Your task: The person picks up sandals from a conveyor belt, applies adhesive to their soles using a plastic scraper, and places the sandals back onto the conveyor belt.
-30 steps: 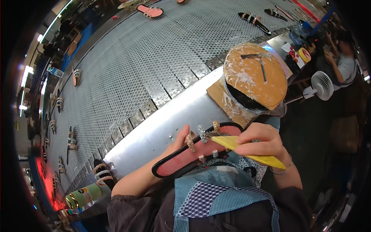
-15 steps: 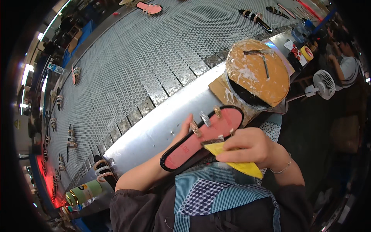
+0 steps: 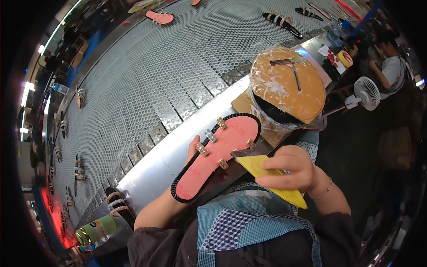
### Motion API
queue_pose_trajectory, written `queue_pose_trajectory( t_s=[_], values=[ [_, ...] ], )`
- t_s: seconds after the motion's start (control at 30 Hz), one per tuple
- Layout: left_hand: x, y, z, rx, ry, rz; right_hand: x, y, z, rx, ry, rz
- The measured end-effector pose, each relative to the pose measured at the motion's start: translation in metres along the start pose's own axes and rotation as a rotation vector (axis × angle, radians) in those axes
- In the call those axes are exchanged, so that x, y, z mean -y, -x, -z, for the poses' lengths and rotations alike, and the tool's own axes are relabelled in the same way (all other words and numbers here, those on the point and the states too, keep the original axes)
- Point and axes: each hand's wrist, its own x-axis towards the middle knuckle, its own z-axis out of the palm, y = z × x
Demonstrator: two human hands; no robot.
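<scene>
Tilted on its length, a sandal (image 3: 207, 165) with a pink insole, black rim and gold and silver strap pieces faces up in my left hand (image 3: 193, 149). That hand's thumb shows at the sandal's left edge; its other fingers are hidden underneath. My right hand (image 3: 291, 171) is closed round a brush (image 3: 258, 168) with a flat yellow handle and dark bristles. The bristle end hovers at the sandal's right edge, by the strap pieces; whether it touches cannot be made out.
A wide mesh conveyor (image 3: 178, 58) carries several sandals, one with a pink insole (image 3: 159, 18). A round tub with a brown, film-wrapped lid (image 3: 289, 84) stands ahead right, near a white fan (image 3: 367, 93). A black sandal (image 3: 120, 205) and green roll (image 3: 100, 228) lie at left.
The sandal has turned so its insole faces up more fully and stands steeper, and it has shifted left. The brush's bristles now show more clearly. The whole view has shifted slightly.
</scene>
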Motion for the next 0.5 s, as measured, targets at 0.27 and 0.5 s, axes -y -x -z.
queue_pose_trajectory(
  t_s=[0.27,0.5],
  values=[
    [-0.005,-0.006,0.016,0.126,0.109,0.044,-0.004,0.019,0.016,0.176,-0.064,-0.078],
    [-0.005,-0.011,0.004,-0.036,0.159,-0.017,-0.036,0.016,0.022,0.118,0.019,-0.079]
  ],
)
